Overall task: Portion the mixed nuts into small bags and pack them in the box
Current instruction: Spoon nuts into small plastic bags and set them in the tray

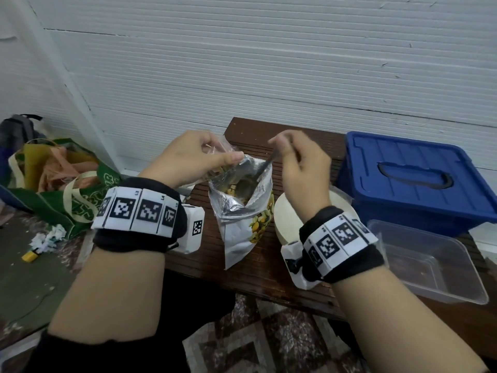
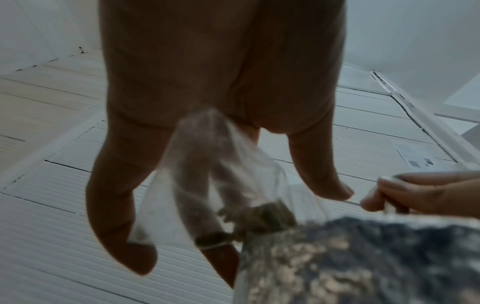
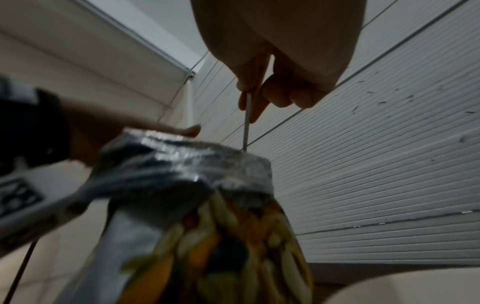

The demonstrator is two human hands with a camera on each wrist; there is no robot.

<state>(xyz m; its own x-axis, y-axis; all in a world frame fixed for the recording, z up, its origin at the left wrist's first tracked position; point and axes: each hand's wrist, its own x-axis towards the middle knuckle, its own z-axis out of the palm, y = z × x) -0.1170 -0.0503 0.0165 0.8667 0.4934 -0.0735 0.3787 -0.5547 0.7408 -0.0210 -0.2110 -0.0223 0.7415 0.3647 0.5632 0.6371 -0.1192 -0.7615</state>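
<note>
The foil bag of mixed nuts point(image 1: 242, 208) stands open on the wooden table point(image 1: 269, 270), with nuts point(image 1: 231, 188) showing inside. My left hand point(image 1: 215, 154) pinches a small clear bag point(image 1: 222, 146) at the foil bag's left rim. In the left wrist view the small clear bag point(image 2: 207, 174) hangs from my fingers with a few nuts point(image 2: 259, 214) near its lower end. My right hand point(image 1: 279, 148) pinches the handle of a metal spoon point(image 1: 265, 168), whose bowl is down inside the foil bag. The right wrist view shows the spoon point(image 3: 246, 127) entering the foil bag point(image 3: 187, 170).
A blue box with its lid on point(image 1: 414, 179) sits at the table's back right. In front of it is a clear plastic tub point(image 1: 430, 265). A round white container point(image 1: 285, 219) stands just right of the foil bag. A green cloth bag point(image 1: 80, 192) lies on the floor, left.
</note>
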